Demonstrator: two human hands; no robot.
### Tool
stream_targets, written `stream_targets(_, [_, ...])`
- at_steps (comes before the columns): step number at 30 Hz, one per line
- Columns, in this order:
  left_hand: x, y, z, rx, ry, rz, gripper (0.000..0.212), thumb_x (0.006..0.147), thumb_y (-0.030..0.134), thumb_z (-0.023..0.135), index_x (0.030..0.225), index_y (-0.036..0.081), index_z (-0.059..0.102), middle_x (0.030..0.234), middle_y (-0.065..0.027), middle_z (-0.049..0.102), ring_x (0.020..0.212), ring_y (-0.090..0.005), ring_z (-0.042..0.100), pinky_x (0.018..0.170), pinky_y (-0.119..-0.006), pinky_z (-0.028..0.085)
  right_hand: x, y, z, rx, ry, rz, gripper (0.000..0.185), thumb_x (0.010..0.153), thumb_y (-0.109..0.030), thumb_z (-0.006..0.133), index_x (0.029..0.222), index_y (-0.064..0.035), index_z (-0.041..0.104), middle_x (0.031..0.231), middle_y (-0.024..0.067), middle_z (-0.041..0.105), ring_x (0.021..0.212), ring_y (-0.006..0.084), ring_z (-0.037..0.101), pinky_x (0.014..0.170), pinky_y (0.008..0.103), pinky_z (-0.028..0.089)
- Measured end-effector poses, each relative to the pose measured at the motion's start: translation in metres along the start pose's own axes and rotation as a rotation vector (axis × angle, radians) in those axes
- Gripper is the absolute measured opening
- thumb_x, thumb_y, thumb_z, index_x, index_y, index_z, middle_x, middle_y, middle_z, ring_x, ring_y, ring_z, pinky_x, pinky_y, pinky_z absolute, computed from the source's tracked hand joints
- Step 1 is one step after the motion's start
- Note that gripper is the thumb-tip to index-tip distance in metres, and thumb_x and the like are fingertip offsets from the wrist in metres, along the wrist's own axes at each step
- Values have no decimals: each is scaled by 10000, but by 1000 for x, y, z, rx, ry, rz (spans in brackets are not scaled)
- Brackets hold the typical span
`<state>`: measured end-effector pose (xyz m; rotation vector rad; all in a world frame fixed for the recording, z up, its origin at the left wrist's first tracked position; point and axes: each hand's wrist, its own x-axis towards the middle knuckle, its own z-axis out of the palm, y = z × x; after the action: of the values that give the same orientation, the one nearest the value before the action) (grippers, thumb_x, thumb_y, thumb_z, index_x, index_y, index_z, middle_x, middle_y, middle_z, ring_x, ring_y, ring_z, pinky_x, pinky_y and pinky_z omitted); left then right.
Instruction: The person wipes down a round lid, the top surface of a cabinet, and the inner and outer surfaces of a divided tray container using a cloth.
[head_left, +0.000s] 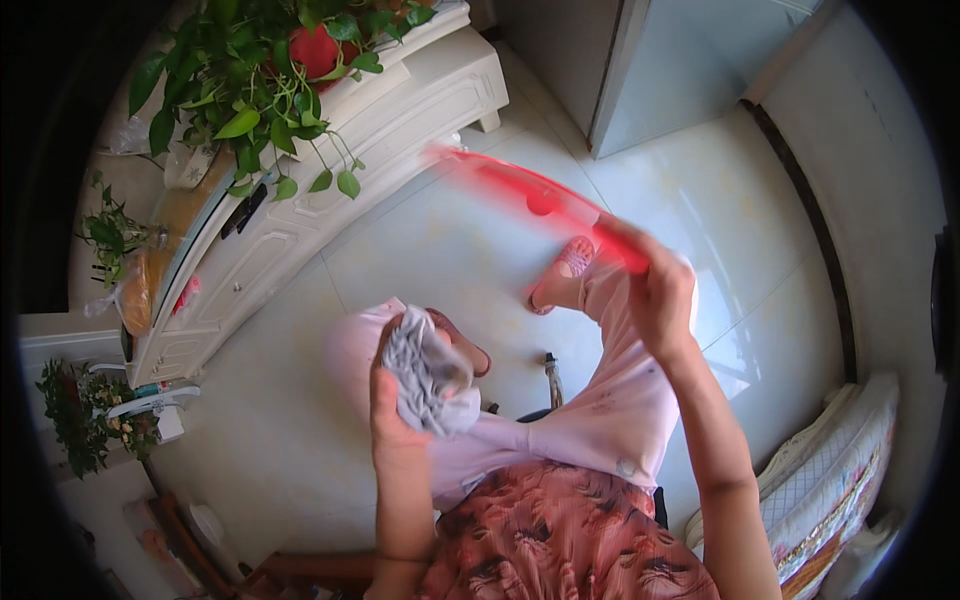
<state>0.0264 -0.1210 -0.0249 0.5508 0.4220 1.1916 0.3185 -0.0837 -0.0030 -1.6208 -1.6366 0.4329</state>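
A crumpled grey cloth (433, 379) rests in my left hand (394, 416), bunched against the palm above the left knee. Higher up and to the right, my right hand (664, 289) grips one end of a thin, flat red object (544, 196). It extends from the hand toward the cabinet and is too blurred for its exact kind to be told. The cloth and the red object are apart. Below them are my legs in pale pink trousers (637, 405), with a pink sandal (576, 255) on the right foot.
A white TV cabinet (390, 127) runs along the left, bearing a trailing pothos plant (255, 112) in a red pot (319, 52). A glass door panel (682, 67) stands at the top. An upholstered seat (832, 480) is at lower right, over pale floor tiles (292, 435).
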Motion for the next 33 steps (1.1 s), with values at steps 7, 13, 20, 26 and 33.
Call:
stream_targets(7, [121, 22, 18, 486, 226, -217, 455, 917, 88, 550, 1344, 22, 408, 1175, -108, 553, 1012, -186, 580, 812, -340, 515, 98, 78, 53, 962, 154, 543, 222, 909, -22, 535, 1116, 53, 510, 1014, 157, 635, 866, 223, 653, 744, 345, 572])
stream_targets(13, [208, -8, -19, 489, 235, -179, 477, 894, 81, 606, 1332, 40, 423, 1120, -73, 577, 962, -141, 584, 812, -282, 490, 161, 113, 116, 1299, 207, 655, 178, 925, -60, 542, 1085, 19, 536, 1011, 117, 639, 891, 214, 649, 806, 366, 560])
stream_targets(20, [245, -22, -35, 494, 290, -171, 464, 913, 91, 572, 1344, 39, 405, 1122, -93, 575, 911, -165, 606, 790, -297, 500, 251, 131, 178, 1309, 178, 671, 214, 933, -69, 536, 1117, 34, 504, 1089, 135, 591, 953, 231, 614, 841, 371, 543])
stream_targets(26, [262, -16, -29, 527, 226, -235, 512, 875, 144, 649, 1328, 44, 432, 1143, -44, 533, 983, -98, 507, 863, -236, 424, 323, 137, 238, 1296, 92, 608, 259, 923, -77, 551, 1122, 77, 489, 1034, 157, 617, 885, 244, 652, 771, 358, 582])
stream_targets(33, [269, -17, -7, 529, 132, -269, 500, 882, 104, 632, 1323, 14, 414, 1115, -57, 516, 943, -86, 505, 856, -234, 430, 362, 118, 241, 339, -410, 659, 205, 891, -95, 557, 924, 106, 586, 769, 161, 683, 599, 238, 691, 519, 288, 593])
